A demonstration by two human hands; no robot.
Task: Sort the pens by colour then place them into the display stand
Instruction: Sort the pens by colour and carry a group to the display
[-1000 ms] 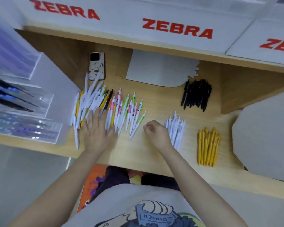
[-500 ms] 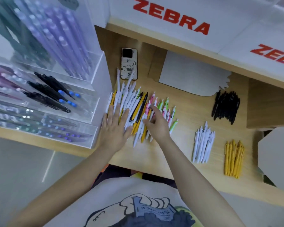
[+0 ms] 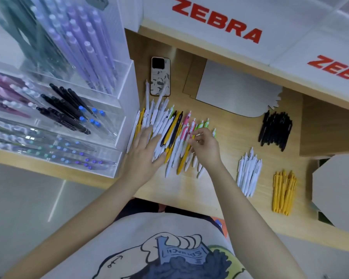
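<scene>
A mixed heap of pens (image 3: 170,128), white, yellow, black, pink and green, lies on the wooden shelf (image 3: 220,178). My left hand (image 3: 144,153) rests flat with straight fingers on the heap's left side. My right hand (image 3: 205,148) hovers over the heap's right side, its fingers curled and pinching a yellow pen (image 3: 184,158) near its top. Sorted piles lie to the right: black pens (image 3: 275,130), white pens (image 3: 249,174) and yellow pens (image 3: 283,192). The clear acrylic display stand (image 3: 125,109) at the left holds purple, black and other pens.
A phone (image 3: 160,76) lies behind the heap. A grey card cutout (image 3: 232,89) rests at the back, another grey board (image 3: 336,190) at the right. White ZEBRA boxes (image 3: 216,23) overhang the shelf. The stand's wall touches the heap's left edge.
The view swung left, bringing the display stand in. My right hand left the white pile, crossed to the mixed heap and closed its fingers on a yellow pen. My left hand stayed on the heap.
</scene>
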